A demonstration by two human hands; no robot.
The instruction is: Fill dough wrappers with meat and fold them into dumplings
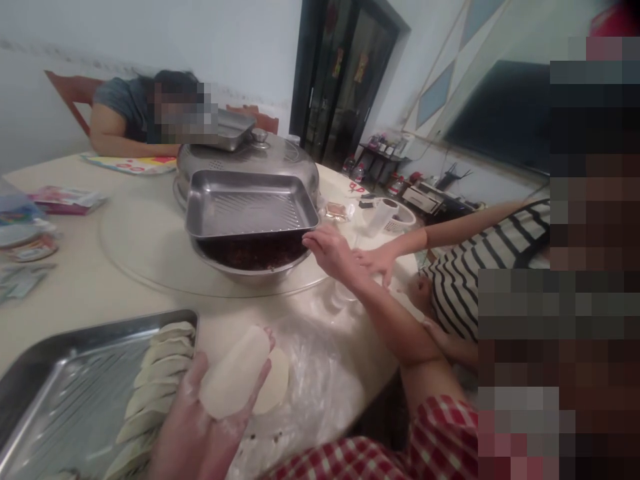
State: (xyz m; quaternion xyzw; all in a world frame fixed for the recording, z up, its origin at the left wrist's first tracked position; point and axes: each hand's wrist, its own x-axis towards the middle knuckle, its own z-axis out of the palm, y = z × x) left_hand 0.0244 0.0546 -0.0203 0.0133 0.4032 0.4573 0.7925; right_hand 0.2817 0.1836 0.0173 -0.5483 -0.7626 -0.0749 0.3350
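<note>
On the open palm and fingers of my left hand (203,417) lies a round dumpling wrapper (237,373), partly curled. A second wrapper (277,383) rests on the plastic sheet (325,373) just beyond it. Left of that hand, folded dumplings (157,380) stand in a row along the side of a metal tray (65,393). My right hand (333,253) reaches to the right rim of a steel bowl (240,270) of dark filling (250,252); its fingers are closed together, and what they grip, if anything, is hidden. Another metal tray (253,203) sits across the bowl.
A large lidded pan (295,160) stands behind the bowl on the turntable (145,260). Packets (65,199) lie at the left. Across the table a person (117,110) leans forward. At the right, a striped-shirted person's hand (377,260) is close to my right forearm.
</note>
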